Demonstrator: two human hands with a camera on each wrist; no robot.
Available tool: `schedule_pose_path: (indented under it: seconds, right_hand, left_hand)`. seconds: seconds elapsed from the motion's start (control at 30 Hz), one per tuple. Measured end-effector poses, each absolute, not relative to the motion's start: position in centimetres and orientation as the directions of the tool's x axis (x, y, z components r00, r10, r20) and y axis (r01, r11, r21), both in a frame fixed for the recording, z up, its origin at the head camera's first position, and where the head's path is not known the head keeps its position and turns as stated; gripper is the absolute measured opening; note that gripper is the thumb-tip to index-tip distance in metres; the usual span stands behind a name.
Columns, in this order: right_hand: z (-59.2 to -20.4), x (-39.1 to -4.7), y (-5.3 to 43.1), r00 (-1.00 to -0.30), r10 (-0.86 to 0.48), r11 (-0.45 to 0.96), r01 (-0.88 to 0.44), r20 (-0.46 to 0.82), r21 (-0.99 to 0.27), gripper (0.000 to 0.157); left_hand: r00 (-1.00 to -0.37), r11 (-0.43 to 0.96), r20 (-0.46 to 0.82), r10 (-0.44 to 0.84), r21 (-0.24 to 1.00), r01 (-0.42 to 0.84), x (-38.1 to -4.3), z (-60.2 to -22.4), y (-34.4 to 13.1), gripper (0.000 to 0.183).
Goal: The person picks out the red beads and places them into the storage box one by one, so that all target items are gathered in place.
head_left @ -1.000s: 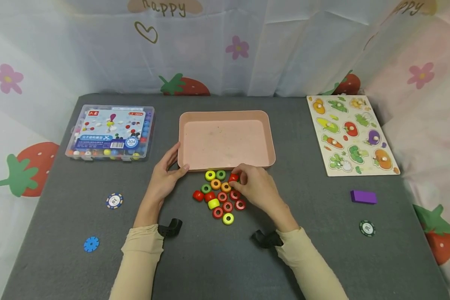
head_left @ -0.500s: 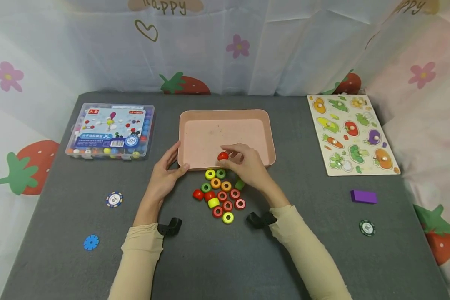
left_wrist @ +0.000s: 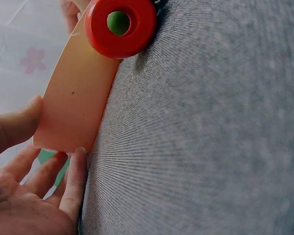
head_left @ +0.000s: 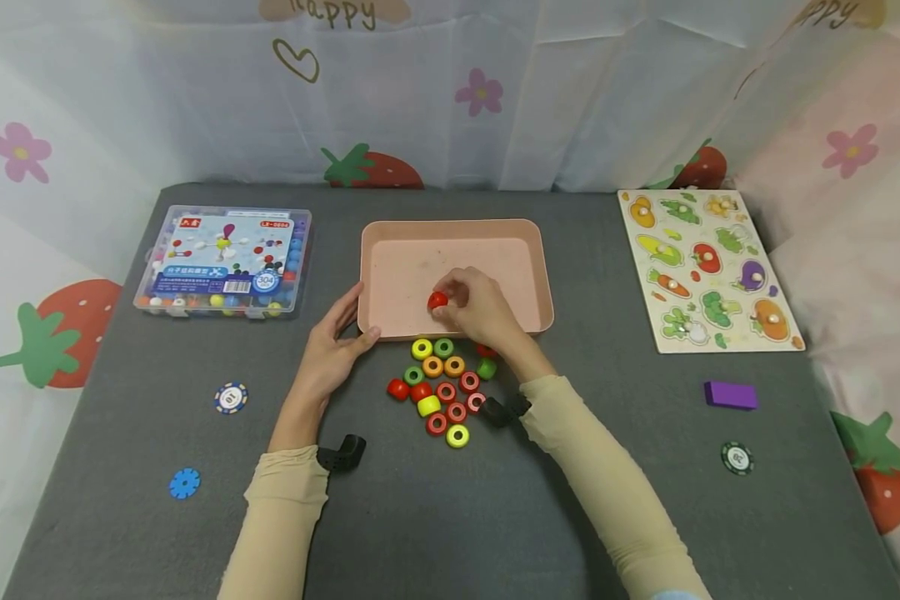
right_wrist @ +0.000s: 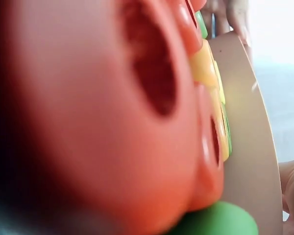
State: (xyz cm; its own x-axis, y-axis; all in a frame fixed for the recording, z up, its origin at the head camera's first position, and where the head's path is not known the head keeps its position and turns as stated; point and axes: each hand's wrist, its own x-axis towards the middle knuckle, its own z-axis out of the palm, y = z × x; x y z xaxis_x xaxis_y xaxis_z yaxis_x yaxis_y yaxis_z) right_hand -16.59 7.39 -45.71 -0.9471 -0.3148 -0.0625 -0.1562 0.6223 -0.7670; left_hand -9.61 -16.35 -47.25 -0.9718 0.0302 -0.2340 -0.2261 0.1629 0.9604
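Over the pink tray (head_left: 487,250), my right hand (head_left: 483,312) pinches a red bead (head_left: 437,301) between thumb and fingers. Whether the bead touches the tray floor cannot be told. My left hand (head_left: 328,354) holds the tray's near left corner, thumb at the front and fingers along the left side; the left wrist view shows the thumb (left_wrist: 19,122) against the wall. In front of the tray lies a group of red, yellow, orange and green ring beads (head_left: 454,367). A red bead (right_wrist: 112,122) fills much of the right wrist view; my right forearm partly covers the group.
A clear box of coloured balls (head_left: 225,262) stands at the left, a wooden vegetable puzzle (head_left: 712,267) at the right. Poker chips (head_left: 231,397), a blue disc (head_left: 184,483) and a purple block (head_left: 731,395) lie on the grey table (head_left: 435,533).
My right hand has lifted the red bead from the group and carried it forward and left over the tray. The left hand stays at the tray's corner.
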Motion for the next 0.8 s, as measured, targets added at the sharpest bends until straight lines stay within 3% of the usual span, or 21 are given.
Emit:
schedule_pose_path:
  seconds: [0.43,0.8]
  right_hand:
    - [-45.9,-16.1,7.6,-0.951,-0.307,0.59,-0.177,-0.016,-0.788,0.015]
    - [-43.7,-12.7,8.4,-0.865,-0.49,0.42,-0.34,0.105,-0.841,0.012]
  left_hand:
    - [-0.972,0.16,-0.232,0.027,0.961,-0.225,-9.4,-47.0,-16.1,0.073]
    - [-0.971,0.166,-0.236,0.023,0.959,-0.229,-9.3,-47.0,-16.1,0.072]
